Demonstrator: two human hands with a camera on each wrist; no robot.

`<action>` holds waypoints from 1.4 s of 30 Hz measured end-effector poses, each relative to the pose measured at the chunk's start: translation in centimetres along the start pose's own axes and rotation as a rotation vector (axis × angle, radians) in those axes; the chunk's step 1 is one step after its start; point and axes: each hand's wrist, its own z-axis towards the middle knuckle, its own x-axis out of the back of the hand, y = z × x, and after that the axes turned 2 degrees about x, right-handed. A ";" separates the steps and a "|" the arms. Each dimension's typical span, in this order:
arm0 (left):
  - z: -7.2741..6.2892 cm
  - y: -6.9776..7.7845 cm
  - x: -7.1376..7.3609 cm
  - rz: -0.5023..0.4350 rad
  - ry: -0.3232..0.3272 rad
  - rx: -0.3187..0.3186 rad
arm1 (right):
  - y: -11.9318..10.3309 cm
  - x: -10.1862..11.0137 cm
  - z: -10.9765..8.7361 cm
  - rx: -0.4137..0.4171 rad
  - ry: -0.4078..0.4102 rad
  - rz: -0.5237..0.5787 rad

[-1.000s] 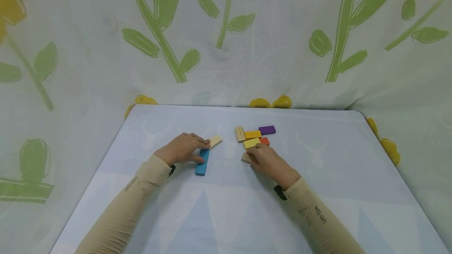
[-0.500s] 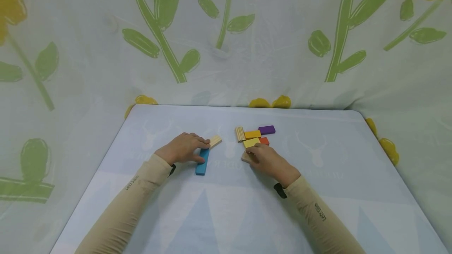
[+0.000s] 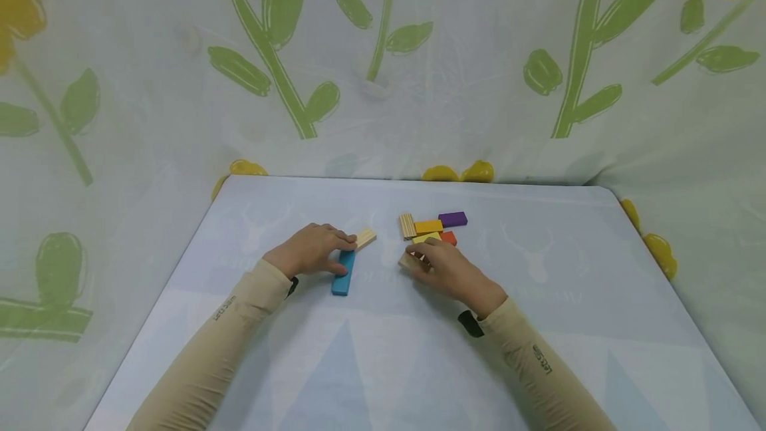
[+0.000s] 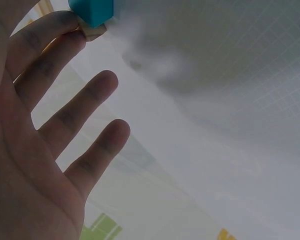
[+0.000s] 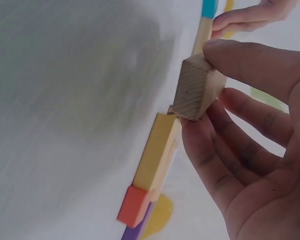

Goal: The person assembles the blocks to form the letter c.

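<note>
My left hand (image 3: 312, 249) rests at a blue block (image 3: 340, 285), thumb over its side and fingertips at its far end, where a plain wooden block (image 3: 366, 239) meets it. In the left wrist view, the ring and little fingers extend free beside the blue block (image 4: 94, 12). Between thumb and fingertips, my right hand (image 3: 450, 271) pinches another plain wooden block (image 5: 191, 90), its end grain facing the right wrist camera. Just beyond those fingers lies a yellow block (image 3: 427, 238), partly hidden by the hand, with a red block (image 3: 448, 238) against its right end.
Farther back lie a striped wooden block (image 3: 407, 226), an orange block (image 3: 428, 226) and a purple block (image 3: 453, 219), close together. All rest on a pale patterned table (image 3: 526, 364), with a flower-print curtain (image 3: 467, 98) hanging behind it.
My right hand has shifted slightly left with the plain wooden block, away from below the yellow one. The left hand and the blue block stay in place.
</note>
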 end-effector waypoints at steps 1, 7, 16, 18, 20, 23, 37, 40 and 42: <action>0.0 0.0 0.0 0.001 -0.001 0.000 | -0.1 0.0 0.0 0.007 0.008 0.007; 0.2 -0.1 -0.2 -0.006 -0.022 0.027 | -1.0 -0.1 0.3 0.002 0.033 0.039; 0.3 -0.2 -0.3 0.001 -0.015 0.024 | -3.0 -0.7 0.8 -0.059 0.072 0.060; 0.4 -0.2 -0.3 0.002 -0.014 0.026 | -3.3 -0.9 0.9 -0.071 0.050 0.075; 0.4 -0.2 -0.3 0.002 -0.010 0.025 | -3.7 -1.0 1.0 -0.080 0.016 0.097; 0.3 -0.2 -0.3 -0.002 -0.003 0.025 | -4.2 -1.3 1.2 -0.085 -0.027 0.117; 0.2 -0.2 0.0 -0.001 0.014 0.008 | -5.9 -2.5 2.0 -0.018 -0.091 0.163; 0.1 -0.2 0.0 -0.001 0.021 0.002 | -6.2 -2.8 2.1 -0.009 -0.087 0.173; 0.1 -0.2 -0.1 -0.001 0.018 0.000 | -6.3 -3.1 2.1 -0.002 -0.091 0.180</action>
